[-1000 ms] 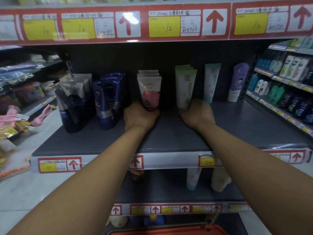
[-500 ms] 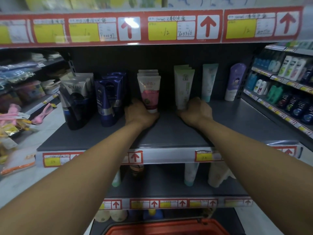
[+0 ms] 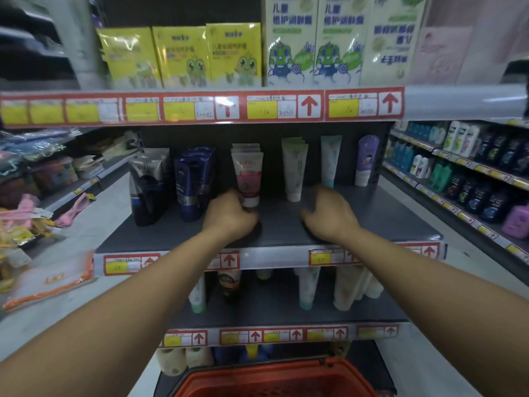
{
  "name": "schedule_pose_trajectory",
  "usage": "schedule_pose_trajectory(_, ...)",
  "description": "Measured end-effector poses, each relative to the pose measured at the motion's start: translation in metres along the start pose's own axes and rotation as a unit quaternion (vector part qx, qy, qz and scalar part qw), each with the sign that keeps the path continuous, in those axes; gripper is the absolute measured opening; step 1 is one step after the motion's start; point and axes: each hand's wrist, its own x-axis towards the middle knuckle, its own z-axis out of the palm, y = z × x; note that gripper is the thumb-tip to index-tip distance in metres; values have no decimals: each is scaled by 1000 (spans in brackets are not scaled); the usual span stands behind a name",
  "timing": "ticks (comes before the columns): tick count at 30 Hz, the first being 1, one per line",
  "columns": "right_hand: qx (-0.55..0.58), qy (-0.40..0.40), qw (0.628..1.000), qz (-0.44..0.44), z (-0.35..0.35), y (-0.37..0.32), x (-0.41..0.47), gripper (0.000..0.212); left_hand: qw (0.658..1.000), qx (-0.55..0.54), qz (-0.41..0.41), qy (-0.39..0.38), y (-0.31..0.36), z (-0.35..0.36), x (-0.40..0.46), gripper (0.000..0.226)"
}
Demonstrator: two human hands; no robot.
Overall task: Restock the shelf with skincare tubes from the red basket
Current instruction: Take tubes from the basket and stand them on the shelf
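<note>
A row of pink-and-white Softto tubes (image 3: pixel 247 174) stands upright at the middle of the dark shelf (image 3: pixel 386 222). My left hand (image 3: pixel 229 216) lies just in front of it, fingers loosely curled, fingertips beside the front tube's white cap, holding nothing. A row of pale green tubes (image 3: pixel 294 170) stands to the right. My right hand (image 3: pixel 329 216) hovers low over the shelf in front of them, apart from them, relaxed and blurred. The red basket (image 3: pixel 274 378) shows at the bottom edge; its contents are hidden.
Black tubes (image 3: pixel 147 184) and dark blue tubes (image 3: pixel 193 181) stand at the shelf's left; a teal tube (image 3: pixel 329 160) and a purple bottle (image 3: pixel 367 160) at its right. Boxes fill the shelf above; more tubes stand below. A side rack of bottles (image 3: pixel 469 167) runs along the right.
Both hands have drawn back from the bases of the pink and green tubes toward the shelf's front. My view has tilted up, showing the upper shelf and more of the basket.
</note>
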Motion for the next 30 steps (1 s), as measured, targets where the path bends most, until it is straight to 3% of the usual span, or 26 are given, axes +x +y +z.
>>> schedule_pose_trajectory(16,-11,36,999,-39,-37,-28,-98,35,999,21,36,-3,26,-42,-109,38)
schedule_pose_trajectory(23,10,36,999,-30,-5,-20,-143,21,998,38,44,-25,2,-16,-146,28)
schedule_pose_trajectory(30,12,-38,999,-23,50,7,-187,19,994,27,7,-104,-37,32,-174,27)
